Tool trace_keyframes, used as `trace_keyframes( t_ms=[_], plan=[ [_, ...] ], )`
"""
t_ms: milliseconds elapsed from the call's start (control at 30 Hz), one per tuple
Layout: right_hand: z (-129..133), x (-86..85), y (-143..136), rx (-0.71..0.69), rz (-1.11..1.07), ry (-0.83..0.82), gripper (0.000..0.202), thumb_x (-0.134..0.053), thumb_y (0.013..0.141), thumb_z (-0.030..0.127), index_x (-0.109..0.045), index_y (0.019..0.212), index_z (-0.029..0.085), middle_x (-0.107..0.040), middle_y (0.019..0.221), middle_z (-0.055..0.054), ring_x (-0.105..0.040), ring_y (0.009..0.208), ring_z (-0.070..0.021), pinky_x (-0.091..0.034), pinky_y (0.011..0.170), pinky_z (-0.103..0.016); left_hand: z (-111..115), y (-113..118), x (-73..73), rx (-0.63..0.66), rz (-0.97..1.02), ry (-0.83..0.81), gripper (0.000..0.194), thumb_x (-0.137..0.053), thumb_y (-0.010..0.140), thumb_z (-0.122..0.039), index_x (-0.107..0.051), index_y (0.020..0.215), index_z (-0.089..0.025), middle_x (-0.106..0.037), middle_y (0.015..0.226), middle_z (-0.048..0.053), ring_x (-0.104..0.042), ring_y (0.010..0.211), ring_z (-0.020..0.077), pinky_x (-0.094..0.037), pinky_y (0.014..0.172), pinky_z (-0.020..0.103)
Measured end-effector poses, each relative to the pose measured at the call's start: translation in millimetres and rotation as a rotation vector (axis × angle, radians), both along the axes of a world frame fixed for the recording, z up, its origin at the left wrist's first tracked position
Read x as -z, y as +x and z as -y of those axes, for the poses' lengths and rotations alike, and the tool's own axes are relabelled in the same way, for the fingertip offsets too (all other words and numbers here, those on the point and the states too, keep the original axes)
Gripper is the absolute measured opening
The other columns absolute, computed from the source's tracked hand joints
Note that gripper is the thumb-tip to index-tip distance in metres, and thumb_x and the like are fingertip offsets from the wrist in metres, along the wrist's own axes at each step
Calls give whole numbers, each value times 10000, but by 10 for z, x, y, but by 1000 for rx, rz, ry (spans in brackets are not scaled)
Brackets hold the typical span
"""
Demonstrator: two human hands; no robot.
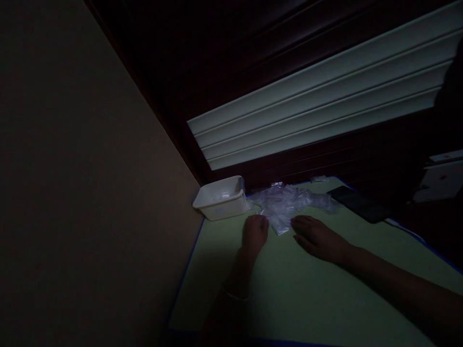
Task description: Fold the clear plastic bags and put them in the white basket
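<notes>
A loose heap of small clear plastic bags [285, 202] lies toward the far edge of the green tabletop. My left hand [255, 232] rests at the heap's near left side, its fingers curled together by the edge of the bags; whether a bag is between them is hidden. On the other side, my right hand [315, 237] lies low over the table with thumb and fingers apart, fingertips close to the bags. One bag sticks out toward me between the two hands.
Left of the heap stands a white plastic tub [222, 211], against the wall [108, 193]. A dark flat phone-like object [358, 203] with a white cable lies at the right. Behind the table rises a dark panel with pale slats [318, 91]. The light is dim.
</notes>
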State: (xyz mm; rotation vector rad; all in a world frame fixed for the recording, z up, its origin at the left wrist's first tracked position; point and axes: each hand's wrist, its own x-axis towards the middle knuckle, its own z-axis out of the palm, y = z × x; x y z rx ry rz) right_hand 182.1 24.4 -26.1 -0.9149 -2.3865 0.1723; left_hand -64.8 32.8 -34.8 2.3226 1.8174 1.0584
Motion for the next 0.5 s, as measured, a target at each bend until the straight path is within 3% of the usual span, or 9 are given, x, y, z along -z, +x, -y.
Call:
trace_keyframes(
  t_ms=[300,400,500],
  plan=[
    [-6,27,12,5,-93,-25,380,-524,898,354,-656,1199,164,-601,1263,-180,-546,1185,-327,-458,999,-489,8,-5,-106,-34,177,23,238,-483,925,-259,-711,894,-198,-703,954,100,-615,949,227,-448,904,365],
    [-7,43,12,24,-114,-17,387,-522,905,360,-636,1213,156,-576,1280,-186,-525,1211,-322,-455,1014,-486,5,16,-149,-61,344,17,174,-569,882,-306,-709,860,-205,-701,934,77,-620,892,208,-457,855,339],
    [2,44,9,34,-146,-14,391,-518,912,357,-614,1231,153,-555,1300,-188,-515,1226,-313,-451,1030,-476,-7,65,-162,-103,648,-105,160,-703,769,-358,-700,810,-203,-684,812,34,-602,733,168,-462,714,279]
  ],
)
